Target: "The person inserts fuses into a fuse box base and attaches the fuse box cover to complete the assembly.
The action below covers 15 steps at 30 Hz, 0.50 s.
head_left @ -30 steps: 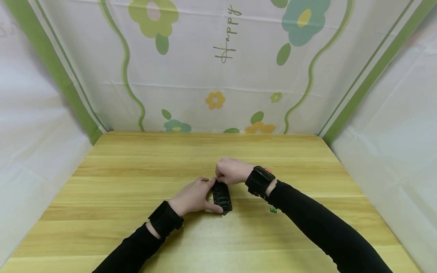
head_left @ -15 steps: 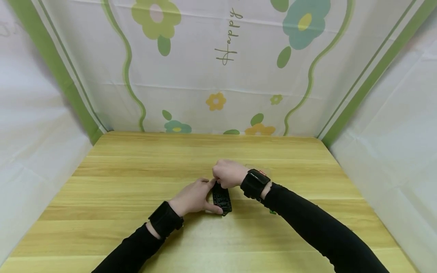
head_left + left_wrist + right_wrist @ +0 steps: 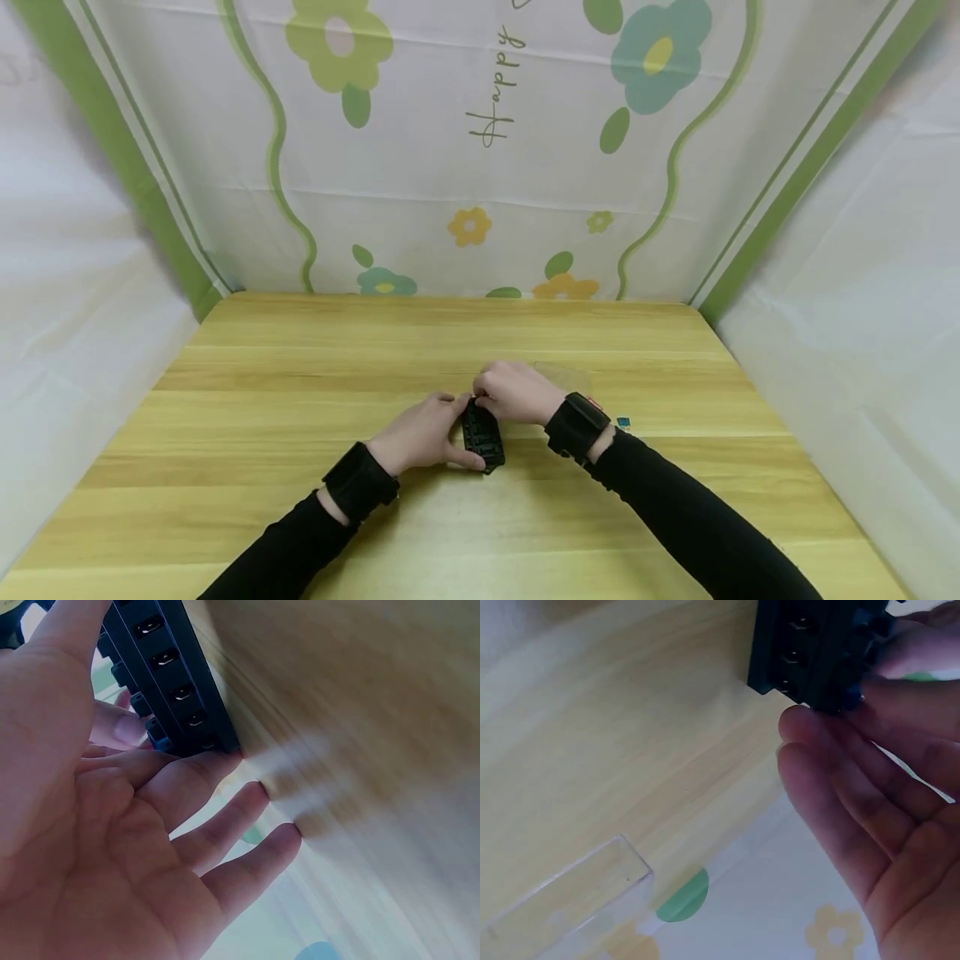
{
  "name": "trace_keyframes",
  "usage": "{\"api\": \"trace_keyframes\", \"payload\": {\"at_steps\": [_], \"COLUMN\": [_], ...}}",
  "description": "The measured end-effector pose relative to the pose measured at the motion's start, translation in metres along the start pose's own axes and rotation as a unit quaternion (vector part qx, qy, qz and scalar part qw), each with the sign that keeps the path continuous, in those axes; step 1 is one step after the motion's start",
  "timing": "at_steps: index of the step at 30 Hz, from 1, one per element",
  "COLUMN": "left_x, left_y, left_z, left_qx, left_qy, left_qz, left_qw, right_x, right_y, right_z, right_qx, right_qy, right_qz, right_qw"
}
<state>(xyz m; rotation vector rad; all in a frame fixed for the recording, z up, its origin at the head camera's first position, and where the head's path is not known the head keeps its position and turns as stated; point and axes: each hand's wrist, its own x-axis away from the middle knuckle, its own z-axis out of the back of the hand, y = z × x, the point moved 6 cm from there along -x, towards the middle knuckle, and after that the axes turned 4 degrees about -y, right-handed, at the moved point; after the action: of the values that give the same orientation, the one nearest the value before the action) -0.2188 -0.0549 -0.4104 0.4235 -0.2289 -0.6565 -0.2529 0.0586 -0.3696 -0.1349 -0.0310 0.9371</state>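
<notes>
Since half a second ago, I see the right hand (image 3: 517,393) shifted slightly right and nearer the body, leaving a small blue piece (image 3: 624,423) visible by the wrist. I judge the work midway: both hands are busy at a black block (image 3: 482,435) on the tabletop (image 3: 600,533); what is finished or left I cannot tell. Long and dark, the block shows a row of recesses with shiny metal inside. The left hand (image 3: 422,435) grips it, other fingers spread; the right fingers pinch its far end, perhaps with a smaller part.
</notes>
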Motion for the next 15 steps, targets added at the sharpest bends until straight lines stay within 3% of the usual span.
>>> {"api": "trace_keyframes", "payload": {"at_steps": [15], "left_x": [-0.001], "left_y": [-0.001], "left_z": [-0.001], "left_qx": [-0.007], "left_qy": [-0.012], "left_qz": [0.018], "left_qw": [0.9997], "right_x": [0.046], "right_y": [0.023], "right_z": [0.028], "right_qx": [-0.052], "right_qy": [0.075], "right_qz": [-0.042], "right_qw": [0.9949]}}
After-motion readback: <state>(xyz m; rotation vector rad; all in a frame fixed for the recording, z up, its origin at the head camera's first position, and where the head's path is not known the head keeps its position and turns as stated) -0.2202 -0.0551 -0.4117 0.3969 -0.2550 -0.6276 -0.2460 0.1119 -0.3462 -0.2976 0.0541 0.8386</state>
